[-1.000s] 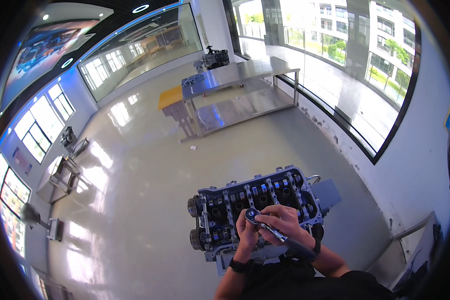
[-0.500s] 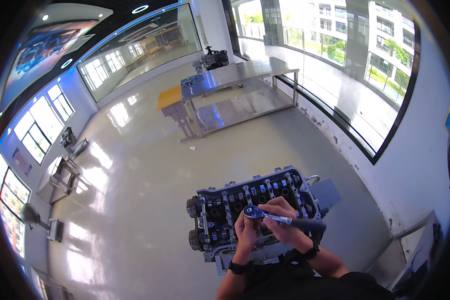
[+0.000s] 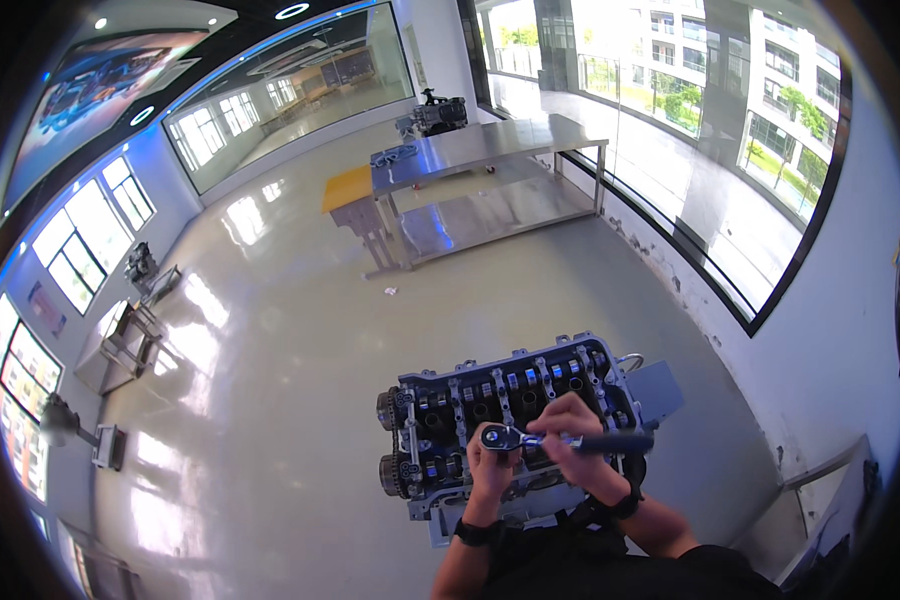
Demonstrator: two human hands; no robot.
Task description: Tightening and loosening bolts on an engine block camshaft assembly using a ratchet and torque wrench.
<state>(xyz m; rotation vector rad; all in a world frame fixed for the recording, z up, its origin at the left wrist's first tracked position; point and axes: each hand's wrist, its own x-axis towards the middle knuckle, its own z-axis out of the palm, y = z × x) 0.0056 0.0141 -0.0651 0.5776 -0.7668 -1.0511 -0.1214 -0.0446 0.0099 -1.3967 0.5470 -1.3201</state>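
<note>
A ratchet wrench (image 3: 615,442) lies level above the engine, its round chrome head to the left and its dark grip to the right. My left hand (image 3: 489,474) is closed around the underside of the head; whatever sits below the head is hidden by the fingers. Curled about the chrome shaft is my right hand (image 3: 574,463), slightly blurred. Beneath both hands is an engine cylinder head (image 3: 500,385) with its camshafts exposed. Two chain sprockets (image 3: 390,475) are on its left end. My forearms cover part of its near edge.
A grey plate (image 3: 655,391) sticks out at the engine's right. Farther off stands a steel workbench (image 3: 515,143) with a yellow-topped table (image 3: 348,190) at its left end. Another engine (image 3: 438,115) stands behind the bench. A metal frame (image 3: 835,480) is at the lower right.
The ratchet has turned slightly, its head shifting down and left and its grip now closer to level. Both hands stay on it; the right fingers have moved a little. The whole view has shifted slightly.
</note>
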